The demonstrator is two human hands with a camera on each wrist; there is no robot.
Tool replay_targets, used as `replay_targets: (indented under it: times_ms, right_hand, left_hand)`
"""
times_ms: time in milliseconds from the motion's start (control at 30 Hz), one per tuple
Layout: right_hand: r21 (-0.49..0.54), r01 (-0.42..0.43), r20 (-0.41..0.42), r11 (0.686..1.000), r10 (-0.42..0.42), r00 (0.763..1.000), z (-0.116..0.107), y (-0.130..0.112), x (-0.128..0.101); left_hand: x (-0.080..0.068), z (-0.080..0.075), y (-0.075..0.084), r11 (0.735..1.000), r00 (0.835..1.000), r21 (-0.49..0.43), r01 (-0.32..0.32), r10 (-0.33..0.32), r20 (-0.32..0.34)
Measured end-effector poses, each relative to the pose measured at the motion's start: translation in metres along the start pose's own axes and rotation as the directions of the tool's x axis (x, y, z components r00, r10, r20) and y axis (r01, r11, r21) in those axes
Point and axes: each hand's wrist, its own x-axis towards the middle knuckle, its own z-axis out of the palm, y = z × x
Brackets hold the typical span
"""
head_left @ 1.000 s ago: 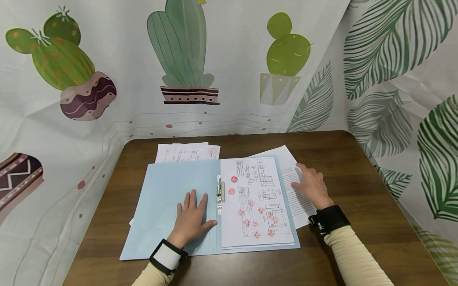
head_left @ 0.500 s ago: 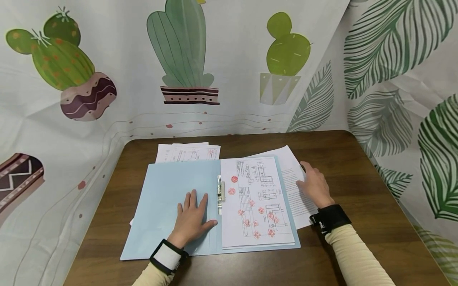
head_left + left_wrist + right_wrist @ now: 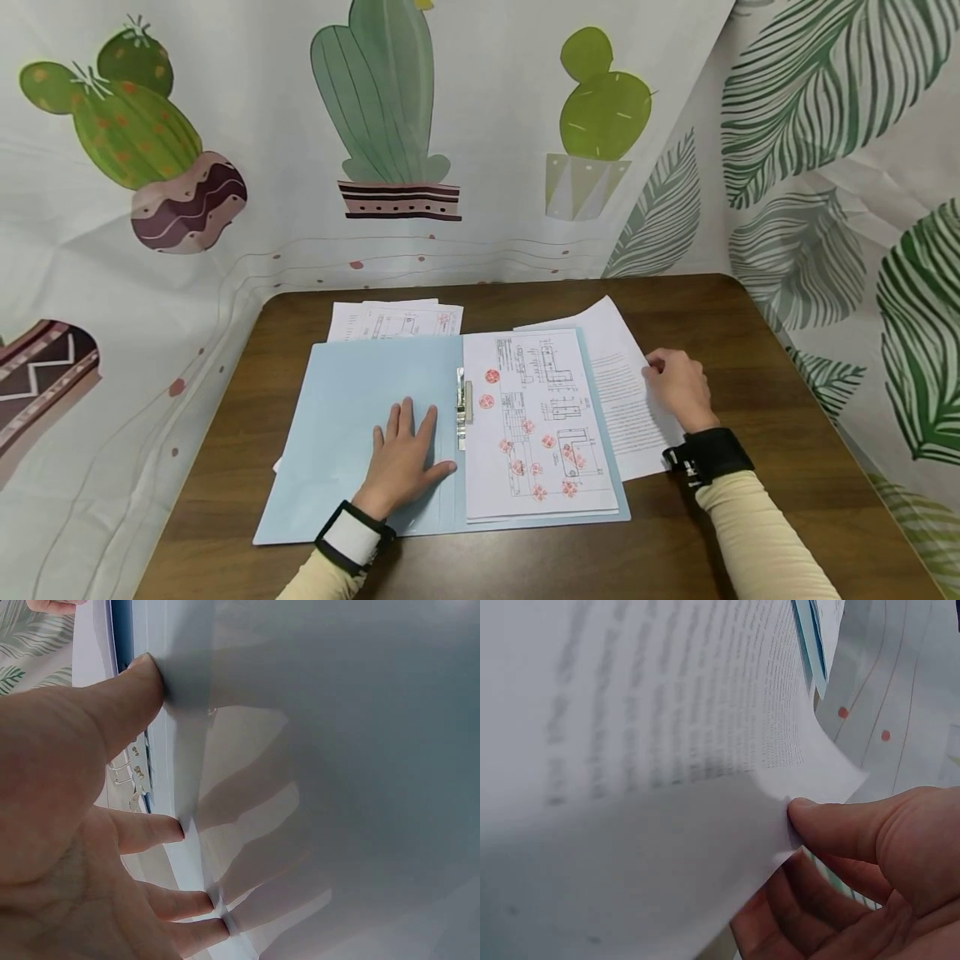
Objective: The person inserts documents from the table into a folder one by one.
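Observation:
A light blue folder [image 3: 352,392] lies spread on the table, a metal clip [image 3: 462,408] along its spine. Its right side bears white sheets with technical drawings [image 3: 540,417] and several red stamp marks. My left hand [image 3: 401,462] rests on the folder's bare left cover, fingers straight and spread; in the left wrist view its fingertips touch the smooth blue cover [image 3: 360,750]. My right hand [image 3: 678,387] pinches the right edge of a printed text sheet [image 3: 626,400] between thumb and fingers. That sheet lies partly under the folder's right side, its held edge bent up in the right wrist view.
More papers [image 3: 412,318] stick out behind the folder at the back left. The brown wooden table [image 3: 757,433] extends to the right past my right hand. A curtain [image 3: 495,125] printed with cacti and leaves hangs behind the table.
My right hand has moved right and now pinches the text sheet's edge; the sheet has shifted a little to the right with it. The left hand has stayed in place.

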Motion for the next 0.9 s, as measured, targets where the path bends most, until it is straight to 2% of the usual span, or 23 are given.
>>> replay_targets:
  times_ms: [600, 900]
  right_hand:
    - [0.057, 0.125, -0.118, 0.990, -0.118, 0.986, -0.031, 0.028, -0.003]
    - [0.032, 0.114, -0.219, 0.993, -0.105, 0.970, -0.062, 0.033, -0.009]
  left_hand:
    - [0.001, -0.001, 0.000, 1.000, 1.000, -0.007, -0.009, 0.009, -0.008]
    - [0.000, -0.002, 0.001, 1.000, 1.000, -0.005, 0.010, -0.010, 0.012]
